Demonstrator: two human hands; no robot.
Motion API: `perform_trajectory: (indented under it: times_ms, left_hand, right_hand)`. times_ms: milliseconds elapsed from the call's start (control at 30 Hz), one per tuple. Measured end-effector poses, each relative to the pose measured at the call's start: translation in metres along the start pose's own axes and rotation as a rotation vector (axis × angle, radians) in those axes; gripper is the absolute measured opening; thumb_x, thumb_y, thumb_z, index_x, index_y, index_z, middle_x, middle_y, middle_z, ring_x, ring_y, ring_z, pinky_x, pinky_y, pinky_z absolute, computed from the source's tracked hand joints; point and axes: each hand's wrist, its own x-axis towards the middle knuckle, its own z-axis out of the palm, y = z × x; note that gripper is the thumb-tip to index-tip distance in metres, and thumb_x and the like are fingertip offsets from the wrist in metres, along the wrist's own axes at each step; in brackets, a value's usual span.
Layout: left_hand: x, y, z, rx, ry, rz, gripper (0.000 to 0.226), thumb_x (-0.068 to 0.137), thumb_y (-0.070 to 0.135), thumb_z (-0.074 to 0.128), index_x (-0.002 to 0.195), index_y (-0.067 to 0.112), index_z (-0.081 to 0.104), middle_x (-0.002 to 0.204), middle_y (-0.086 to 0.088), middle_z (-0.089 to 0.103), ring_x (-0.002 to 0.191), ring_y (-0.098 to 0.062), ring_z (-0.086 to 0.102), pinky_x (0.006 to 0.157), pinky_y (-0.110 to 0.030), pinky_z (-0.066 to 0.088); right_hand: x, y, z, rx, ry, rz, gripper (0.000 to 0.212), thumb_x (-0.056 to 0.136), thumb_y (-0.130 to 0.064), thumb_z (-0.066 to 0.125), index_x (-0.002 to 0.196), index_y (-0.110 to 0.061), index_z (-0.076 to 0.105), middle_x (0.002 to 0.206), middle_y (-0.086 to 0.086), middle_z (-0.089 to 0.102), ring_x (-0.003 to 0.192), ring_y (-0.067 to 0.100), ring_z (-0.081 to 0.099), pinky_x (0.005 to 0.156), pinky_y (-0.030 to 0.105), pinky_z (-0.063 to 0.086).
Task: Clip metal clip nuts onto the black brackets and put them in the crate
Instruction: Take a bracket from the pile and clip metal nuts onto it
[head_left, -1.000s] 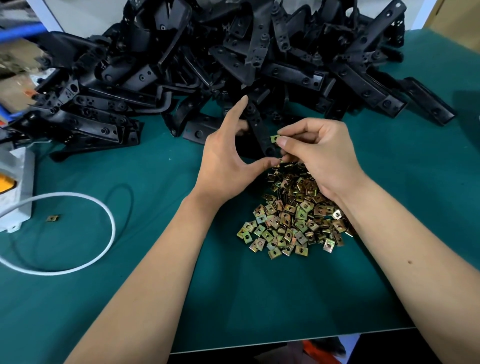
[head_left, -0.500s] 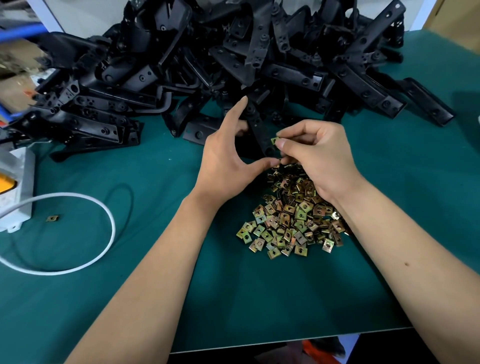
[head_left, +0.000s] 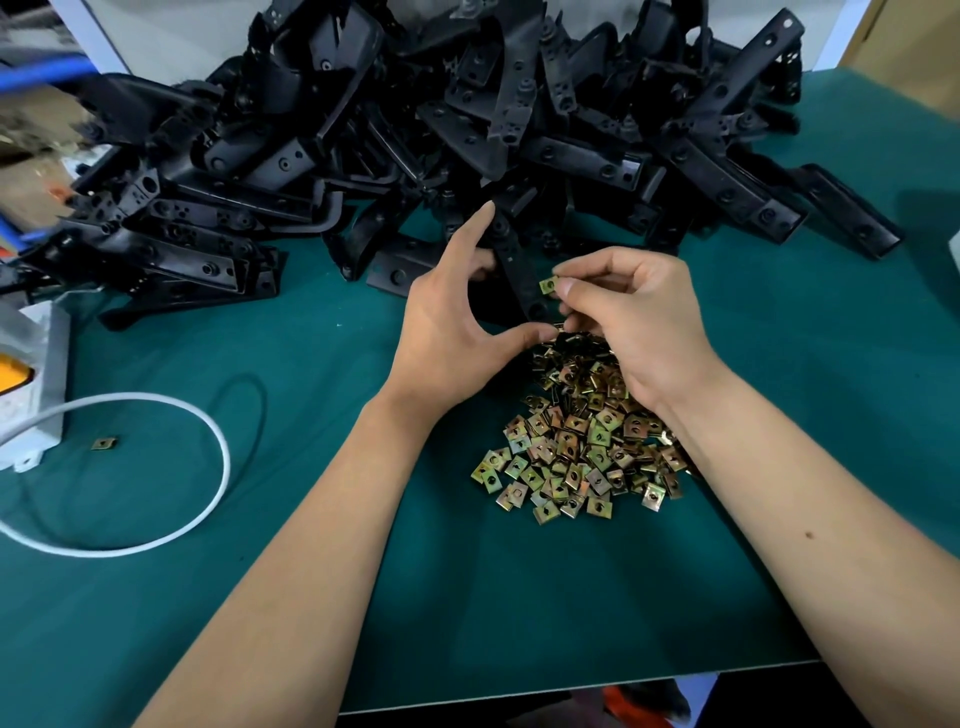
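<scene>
One clip nut (head_left: 548, 285) sits between the thumb and the forefinger of our right hand (head_left: 631, 322), pinched at its right edge, so most of the small brass-coloured square shows to the left of the fingertips. It touches the right edge of the black bracket (head_left: 519, 270), about the middle of the narrow strip; we cannot tell if it is already pushed on or only laid against the edge. We hold this bracket with our left hand (head_left: 449, 332): the thumb presses near its lower end and the forefinger reaches up along its upper part, so the strip stands nearly upright between the two, a little tilted. The other fingers of this hand are hidden behind the bracket. Just below both hands, the pile of clip nuts (head_left: 576, 447) lies on the green mat (head_left: 519, 597), and our right wrist rests over its upper right part. Behind the hands, the heap of black brackets (head_left: 441, 119) fills the far side of the table from left to right. Well apart on the left, one stray clip nut (head_left: 104, 443) lies alone on the mat, near a white cable (head_left: 208, 499) that curls in a loop, and beside a white power strip (head_left: 36, 384) at the left edge.
</scene>
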Motion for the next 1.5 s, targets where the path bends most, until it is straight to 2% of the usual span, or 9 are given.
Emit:
perform_trajectory:
  times_ms: [333,500,667,867,1033,1167,1267,1333,1500]
  left_hand:
    - [0.000,-0.002,-0.001,0.011,0.002,0.013,0.113,0.067,0.045,0.094,0.158,0.015,0.034,0.117,0.004,0.070,0.117,-0.010,0.063,0.109,-0.033,0.047]
    - [0.000,0.000,0.000,0.027,-0.014,0.049,0.114,0.065,0.044,0.095,0.158,0.017,0.035,0.116,0.008,0.070,0.116,-0.004,0.062,0.107,-0.017,0.043]
    - [-0.001,0.004,0.001,0.063,-0.049,0.085,0.116,0.064,0.045,0.096,0.159,0.019,0.036,0.117,0.005,0.069,0.114,-0.006,0.062,0.103,-0.016,0.045]
    - [0.000,0.002,-0.005,0.097,-0.092,0.078,0.118,0.061,0.048,0.096,0.159,0.025,0.035,0.123,0.004,0.066,0.118,-0.005,0.059,0.104,-0.010,0.040]
    - [0.001,-0.002,-0.007,0.110,-0.093,0.045,0.119,0.059,0.051,0.096,0.159,0.027,0.035,0.120,0.004,0.069,0.116,-0.005,0.060,0.099,-0.001,0.035]
    - [0.005,-0.004,-0.008,0.152,-0.015,-0.002,0.118,0.062,0.053,0.093,0.159,0.023,0.034,0.119,0.004,0.070,0.115,-0.007,0.062,0.099,-0.009,0.040]
    - [0.006,-0.007,-0.010,0.160,0.146,-0.121,0.117,0.065,0.054,0.092,0.159,0.021,0.033,0.121,0.001,0.070,0.114,-0.009,0.061,0.099,-0.017,0.042]
    - [0.005,-0.011,-0.012,0.132,0.223,-0.205,0.115,0.066,0.052,0.092,0.159,0.021,0.033,0.119,0.004,0.069,0.112,-0.006,0.060,0.096,-0.011,0.040]
    - [0.005,-0.014,-0.011,0.056,0.285,-0.298,0.115,0.065,0.052,0.093,0.159,0.025,0.032,0.122,0.008,0.067,0.114,-0.003,0.058,0.089,0.001,0.034]
  right_hand:
    - [0.000,0.001,0.000,0.020,-0.055,0.018,0.010,0.087,0.003,0.076,0.087,-0.007,0.078,0.079,0.012,0.074,0.070,0.019,0.068,0.063,0.026,0.056]
    - [0.000,0.002,-0.002,-0.012,-0.065,0.011,0.007,0.086,-0.001,0.079,0.087,-0.007,0.077,0.077,0.011,0.074,0.065,0.017,0.066,0.061,0.026,0.055]
    - [0.000,0.002,-0.003,-0.192,-0.150,-0.109,0.032,0.085,-0.008,0.081,0.111,-0.020,0.066,0.075,0.007,0.072,0.062,0.018,0.062,0.065,0.033,0.055]
    - [0.002,-0.001,-0.004,-0.340,-0.202,-0.171,0.041,0.085,-0.016,0.084,0.119,-0.022,0.063,0.080,0.001,0.076,0.074,0.010,0.067,0.075,0.014,0.050]
    - [0.000,-0.004,0.000,-0.477,-0.173,-0.215,0.041,0.085,-0.024,0.085,0.119,-0.023,0.062,0.078,-0.009,0.077,0.072,0.013,0.071,0.075,0.025,0.053]
    - [0.000,-0.007,-0.004,-0.575,-0.114,-0.266,0.030,0.092,-0.035,0.077,0.117,-0.024,0.064,0.082,-0.011,0.076,0.081,0.001,0.068,0.074,0.008,0.044]
    - [0.003,-0.008,-0.010,-0.768,-0.182,-0.338,0.014,0.095,-0.035,0.072,0.101,-0.022,0.073,0.086,-0.012,0.072,0.086,0.007,0.063,0.079,0.025,0.048]
    - [0.004,-0.006,-0.012,-0.912,-0.235,-0.389,0.009,0.095,-0.033,0.072,0.096,-0.025,0.076,0.090,-0.011,0.068,0.094,0.013,0.055,0.083,0.035,0.045]
    - [0.005,-0.001,-0.014,-1.093,-0.340,-0.341,0.012,0.096,-0.033,0.071,0.105,-0.032,0.078,0.104,-0.004,0.060,0.107,0.018,0.042,0.091,0.032,0.037]
